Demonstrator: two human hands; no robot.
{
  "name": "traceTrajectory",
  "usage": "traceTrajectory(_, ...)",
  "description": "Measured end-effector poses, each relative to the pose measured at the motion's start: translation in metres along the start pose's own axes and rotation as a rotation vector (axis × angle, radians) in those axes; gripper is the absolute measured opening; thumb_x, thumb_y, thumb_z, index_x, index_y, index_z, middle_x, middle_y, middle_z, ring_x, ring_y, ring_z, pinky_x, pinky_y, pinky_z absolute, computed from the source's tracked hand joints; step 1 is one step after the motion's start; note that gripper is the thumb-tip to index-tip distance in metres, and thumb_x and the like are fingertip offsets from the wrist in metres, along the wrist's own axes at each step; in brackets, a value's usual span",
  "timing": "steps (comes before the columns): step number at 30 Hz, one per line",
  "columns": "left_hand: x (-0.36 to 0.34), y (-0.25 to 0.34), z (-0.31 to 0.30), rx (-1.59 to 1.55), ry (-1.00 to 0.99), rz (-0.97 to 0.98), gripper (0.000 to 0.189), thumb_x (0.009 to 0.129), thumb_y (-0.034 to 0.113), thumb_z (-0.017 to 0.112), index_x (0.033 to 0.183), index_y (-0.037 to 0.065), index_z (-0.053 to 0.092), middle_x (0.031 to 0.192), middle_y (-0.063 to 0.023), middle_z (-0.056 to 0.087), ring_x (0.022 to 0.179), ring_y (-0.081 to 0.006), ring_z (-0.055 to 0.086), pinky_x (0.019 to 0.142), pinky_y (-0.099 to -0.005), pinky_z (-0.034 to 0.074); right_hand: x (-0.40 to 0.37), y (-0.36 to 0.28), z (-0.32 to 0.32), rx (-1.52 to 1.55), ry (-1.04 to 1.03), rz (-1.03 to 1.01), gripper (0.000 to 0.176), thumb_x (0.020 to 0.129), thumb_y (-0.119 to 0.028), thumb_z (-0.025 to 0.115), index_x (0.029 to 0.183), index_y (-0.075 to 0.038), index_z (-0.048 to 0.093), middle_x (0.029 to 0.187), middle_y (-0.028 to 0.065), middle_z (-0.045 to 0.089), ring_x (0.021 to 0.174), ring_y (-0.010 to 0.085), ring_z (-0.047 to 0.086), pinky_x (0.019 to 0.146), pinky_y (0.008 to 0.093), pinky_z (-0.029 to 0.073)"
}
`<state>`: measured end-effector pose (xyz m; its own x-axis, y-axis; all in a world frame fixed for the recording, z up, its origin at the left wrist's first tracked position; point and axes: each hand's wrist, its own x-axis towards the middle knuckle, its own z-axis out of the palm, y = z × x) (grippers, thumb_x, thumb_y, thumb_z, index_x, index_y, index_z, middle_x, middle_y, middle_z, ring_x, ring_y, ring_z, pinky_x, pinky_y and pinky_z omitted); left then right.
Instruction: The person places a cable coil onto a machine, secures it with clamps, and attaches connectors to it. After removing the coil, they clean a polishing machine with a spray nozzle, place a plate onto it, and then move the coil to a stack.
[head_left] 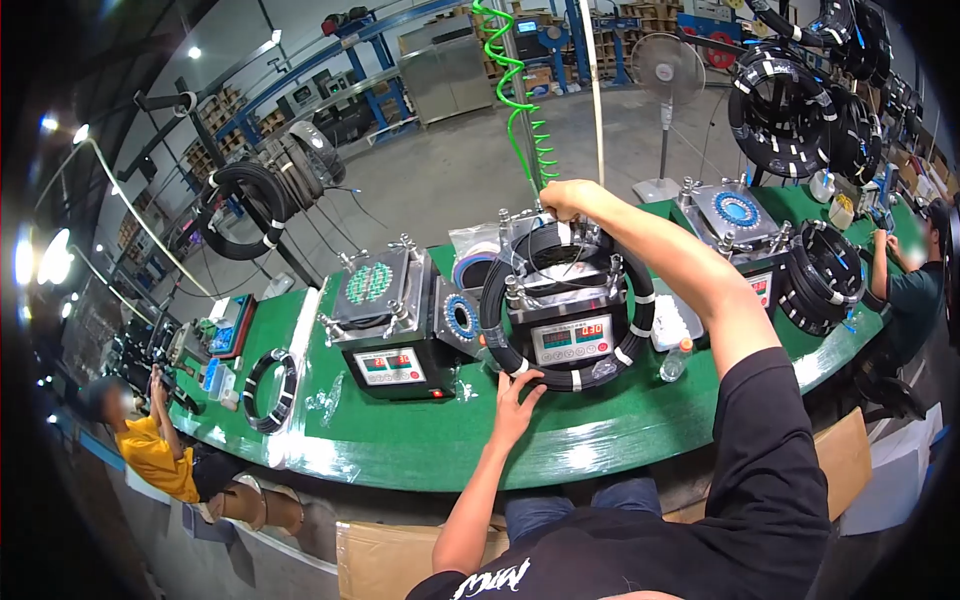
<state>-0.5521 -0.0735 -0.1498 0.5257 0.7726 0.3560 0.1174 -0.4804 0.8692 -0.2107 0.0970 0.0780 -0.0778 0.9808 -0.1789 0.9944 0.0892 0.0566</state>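
Observation:
A large coil of black cable with white tape bands hangs upright around the front of the middle machine, whose panel reads 0.30. My left hand grips the lower left of this coil, with fingers and thumb against the cable. Up at the machine's top, my right hand is closed near the clamp posts and the upper part of the cable. What sits inside its fingers is hidden. Behind the coil, a smaller loop of cable lies across the machine's top plate.
Similar machines stand left and right on the green table. A cable coil lies at left; several coils stack at right. A small clear bottle stands nearby. Co-workers in yellow and dark green sit either side.

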Motion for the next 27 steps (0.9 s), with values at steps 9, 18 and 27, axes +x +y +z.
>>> traceTrajectory(9, 0.002, 0.006, -0.001, 0.031, -0.014, 0.064, 0.024, 0.093, 0.017, 0.073, 0.116, 0.01, 0.069, 0.121, -0.0189, 0.057, 0.119, -0.038, 0.055, 0.108, -0.0426, 0.038, -0.054, 0.05, -0.002, 0.352, 0.378, -0.246, 0.023, 0.086, -0.011, 0.078, 0.092, 0.003, 0.06, 0.081, 0.0175, 0.07, 0.074, 0.0279, 0.069, 0.065, 0.039, 0.053)
traceTrajectory(18, 0.115, 0.107, -0.105, 0.143, -0.796, -0.088, 0.035, 0.103, 0.023, 0.06, 0.134, 0.008, 0.064, 0.079, -0.0103, 0.072, 0.063, -0.0179, 0.066, 0.066, -0.0361, 0.058, -0.166, -0.003, 0.074, 0.898, 0.895, 0.011, 0.019, 0.099, -0.012, 0.063, 0.101, 0.003, 0.052, 0.086, 0.0208, 0.07, 0.083, 0.0316, 0.071, 0.072, 0.0403, 0.052)
traceTrajectory(27, 0.337, 0.115, -0.035, 0.5, -0.472, 0.127, 0.032, 0.094, 0.026, 0.069, 0.115, 0.002, 0.073, 0.084, -0.0125, 0.077, 0.075, -0.0182, 0.075, 0.071, -0.0325, 0.062, -0.177, -0.026, 0.14, 1.516, 1.288, 0.079, 0.015, 0.11, -0.014, 0.046, 0.117, -0.001, 0.043, 0.108, 0.0251, 0.072, 0.102, 0.0269, 0.072, 0.093, 0.0356, 0.056)
